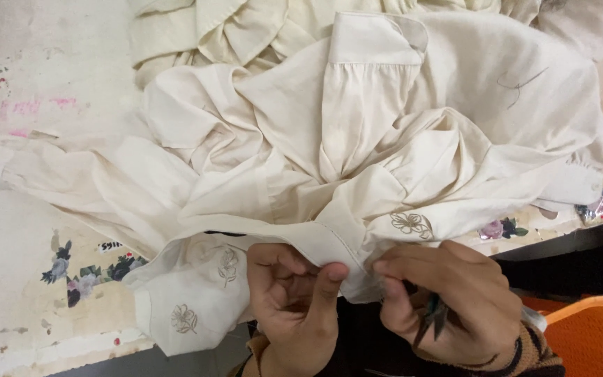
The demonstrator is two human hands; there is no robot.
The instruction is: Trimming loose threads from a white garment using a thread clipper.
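both hands, the left hand (294,297) and the right hand (448,300), pinch closed on the stitched edge of a crumpled cream garment (357,139) heaped over the worn floral table (43,230), beside an orange chair (591,335).

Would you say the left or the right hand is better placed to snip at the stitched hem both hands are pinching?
Probably the right hand: it pinches the cream garment's hem while a small dark tool, apparently a thread clipper, rests in its palm. The left hand holds only the hem.
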